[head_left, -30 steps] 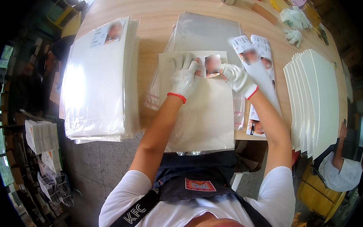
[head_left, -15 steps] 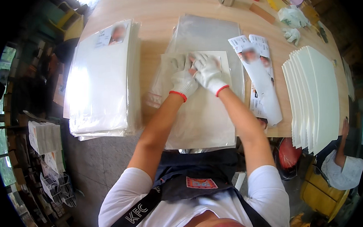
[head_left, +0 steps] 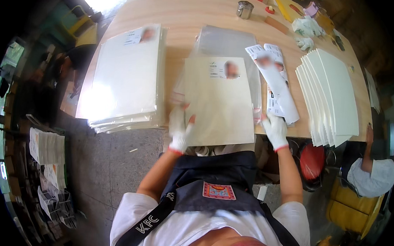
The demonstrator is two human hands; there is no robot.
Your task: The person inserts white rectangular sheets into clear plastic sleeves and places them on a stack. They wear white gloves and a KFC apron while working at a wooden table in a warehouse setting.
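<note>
Right now my left hand point(head_left: 179, 130) has its gloved fingers point(head_left: 189, 121) clenched on the lower left edge of a bagged sheet point(head_left: 218, 102), thumb on top, and the sheet sits tilted up off the surface point(head_left: 189, 11) in front of me. Its long axis runs away from my body, near edge over the rim of the surface by my apron point(head_left: 212, 177), far edge pointing toward the middle of the surface. It is a pale cream rectangle in a clear sleeve, plain over most of its face, with a small printed label and a little picture near the far edge (blurred, so I cannot tell more).

My right hand point(head_left: 275, 130) rests just beside the sheet's lower right corner, fingers loose and spread, grasping nothing that I can see; whether it touches the sheet I cannot tell.

Under the sheet lies a stack of clear sleeves point(head_left: 228, 42). To my left is a tall pile of finished packs point(head_left: 125, 79); to my right are printed leaflets point(head_left: 275, 82) and, beyond them, a fanned stack of white boards point(head_left: 332, 94).
</note>
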